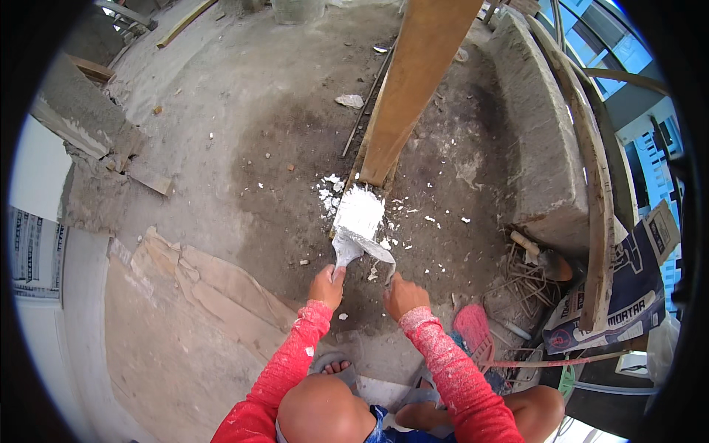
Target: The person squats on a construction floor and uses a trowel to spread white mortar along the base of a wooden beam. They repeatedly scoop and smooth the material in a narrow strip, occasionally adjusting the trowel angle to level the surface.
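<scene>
The left grip (326, 288) was closed round the handle of a smeared putty knife (346, 249); the right grip (405, 297) held a trowel (375, 249), its handle mostly hidden (the two blades overlapped, hard to separate). White paste (360, 210) lay just beyond them, hiding the surface beneath, near a wooden plank (422, 81) cut off by the upper edge.
</scene>
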The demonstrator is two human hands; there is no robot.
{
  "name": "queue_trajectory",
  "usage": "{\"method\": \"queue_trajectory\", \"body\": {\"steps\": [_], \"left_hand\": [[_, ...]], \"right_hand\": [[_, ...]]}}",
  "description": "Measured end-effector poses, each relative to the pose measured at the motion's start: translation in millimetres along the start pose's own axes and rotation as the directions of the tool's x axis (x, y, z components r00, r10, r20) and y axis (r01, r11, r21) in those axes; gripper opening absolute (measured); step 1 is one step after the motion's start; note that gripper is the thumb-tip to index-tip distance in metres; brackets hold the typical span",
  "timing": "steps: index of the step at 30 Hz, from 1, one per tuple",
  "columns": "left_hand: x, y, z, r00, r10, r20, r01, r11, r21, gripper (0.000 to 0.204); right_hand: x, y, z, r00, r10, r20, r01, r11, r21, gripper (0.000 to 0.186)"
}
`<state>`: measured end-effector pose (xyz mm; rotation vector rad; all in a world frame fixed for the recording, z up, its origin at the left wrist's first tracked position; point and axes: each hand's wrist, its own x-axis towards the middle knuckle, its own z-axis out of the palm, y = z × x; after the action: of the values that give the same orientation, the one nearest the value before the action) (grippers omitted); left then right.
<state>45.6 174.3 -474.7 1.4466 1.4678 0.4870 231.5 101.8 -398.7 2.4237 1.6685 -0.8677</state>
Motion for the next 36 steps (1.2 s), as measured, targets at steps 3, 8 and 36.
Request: {"method": "queue_trajectory", "body": {"steps": [3,8,36], "left_hand": [[-1,-1,-1,1.000,0.015,-0.004,-0.015,1.000,0.023,0.040],[-7,6,-1,1.000,-0.005,-0.008,0.005,0.999,0.049,0.037],[0,19,-6,0.999,0.032,-0.029,-0.029,0.993,0.111,0.035]], "right_hand": [[3,1,3,0.999,0.001,0.032,0.001,0.998,-0.055,0.029],[38,-14,4,0.990,0.132,0.053,-0.125,0.985,-0.123,0.016],[30,-14,-30,0.999,0.011,0.046,-0.008,0.998,-0.067,0.028]]}}
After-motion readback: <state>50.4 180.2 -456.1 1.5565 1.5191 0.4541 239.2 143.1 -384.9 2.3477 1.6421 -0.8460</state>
